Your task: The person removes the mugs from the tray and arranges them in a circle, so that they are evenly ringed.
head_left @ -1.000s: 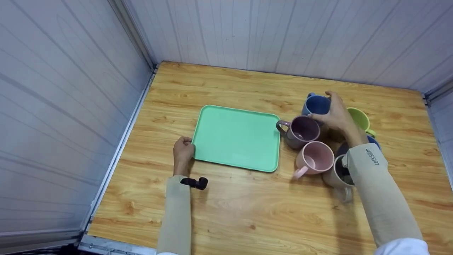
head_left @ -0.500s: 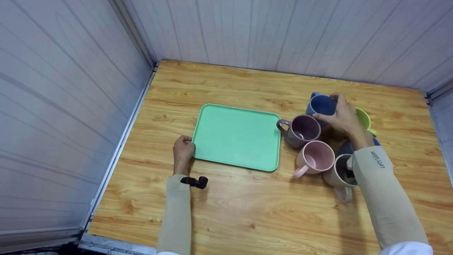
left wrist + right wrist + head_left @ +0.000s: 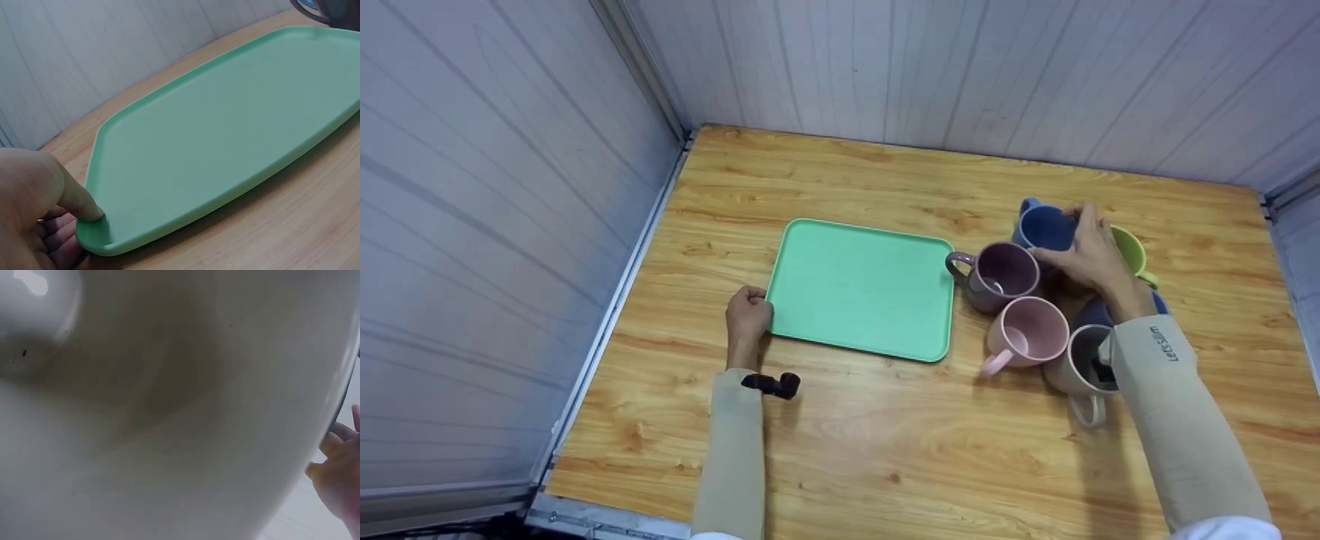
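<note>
My left hand (image 3: 748,319) pinches the near left corner of a flat green tray (image 3: 861,289). In the left wrist view the thumb lies on top of the tray's rim and the other fingers are curled at its outer edge. At the far right, my right hand (image 3: 1091,251) grips a blue mug (image 3: 1046,227) across its rim, thumb on the near side and fingers on the far side. A purple mug (image 3: 1002,274) stands just in front of it, its handle at the tray's right edge. The right wrist view mostly shows the inside of a pale mug (image 3: 169,455).
Around the right arm stand a pink mug (image 3: 1031,332), a whitish mug (image 3: 1084,367), a yellow-green mug (image 3: 1129,251) and a dark blue mug (image 3: 1093,313), partly hidden by the wrist. Pale panel walls (image 3: 840,67) close the wooden table (image 3: 885,457) at the back and left.
The blue mug has shifted a little to the right, together with my right hand. My left hand and the tray stay in place.
</note>
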The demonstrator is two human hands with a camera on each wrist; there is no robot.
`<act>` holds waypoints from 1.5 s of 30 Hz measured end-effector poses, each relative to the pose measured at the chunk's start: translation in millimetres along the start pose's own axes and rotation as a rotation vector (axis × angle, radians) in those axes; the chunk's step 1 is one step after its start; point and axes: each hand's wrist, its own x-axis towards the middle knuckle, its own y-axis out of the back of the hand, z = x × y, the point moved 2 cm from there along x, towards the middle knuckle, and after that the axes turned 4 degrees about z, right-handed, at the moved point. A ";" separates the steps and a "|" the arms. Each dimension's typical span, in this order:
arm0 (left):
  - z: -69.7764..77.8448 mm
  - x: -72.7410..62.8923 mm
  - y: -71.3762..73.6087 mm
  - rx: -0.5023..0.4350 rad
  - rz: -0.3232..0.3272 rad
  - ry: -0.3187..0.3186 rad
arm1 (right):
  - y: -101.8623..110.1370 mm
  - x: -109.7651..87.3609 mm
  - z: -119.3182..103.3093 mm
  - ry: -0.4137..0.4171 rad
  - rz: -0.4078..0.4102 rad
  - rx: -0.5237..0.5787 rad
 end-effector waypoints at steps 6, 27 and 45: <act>-1.1 -0.7 -0.6 0.010 0.001 0.012 | 0.8 -0.7 -0.5 -0.028 -0.032 -0.016; -1.0 -0.9 -4.8 -0.014 -0.025 0.009 | 9.6 4.0 -4.0 -0.025 -0.182 -0.098; 0.5 4.1 -5.7 -0.044 -0.041 0.007 | 24.2 -0.8 -16.2 0.012 -0.166 -0.027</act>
